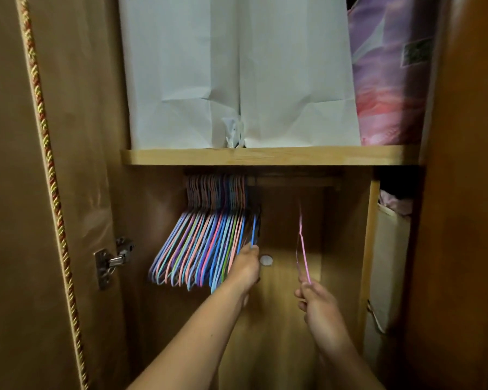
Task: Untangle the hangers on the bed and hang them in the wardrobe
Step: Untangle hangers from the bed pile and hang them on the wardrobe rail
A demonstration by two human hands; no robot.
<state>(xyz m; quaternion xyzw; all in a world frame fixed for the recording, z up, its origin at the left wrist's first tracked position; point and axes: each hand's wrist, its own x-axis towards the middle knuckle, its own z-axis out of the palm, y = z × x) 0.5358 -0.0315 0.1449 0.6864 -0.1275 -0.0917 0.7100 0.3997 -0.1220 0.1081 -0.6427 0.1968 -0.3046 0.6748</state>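
Your right hand [320,302] grips the lower end of a pink hanger [302,249] at lower right of centre, its hook raised toward the rail [293,182] but, as far as the blur shows, not yet over it. Your left hand [247,267] pinches the blue hanger [254,232] at the right end of the hung bunch [203,243], left of centre. Risks as I judge them: the pink hook could miss the rail under the shelf [271,156], or your left hand's pull could drag neighbouring hangers askew and tangle them again. Above, the shelf carries white paper bags [237,71] and a purple package [389,71]; a cloth bin [389,263] at right holds something pinkish.
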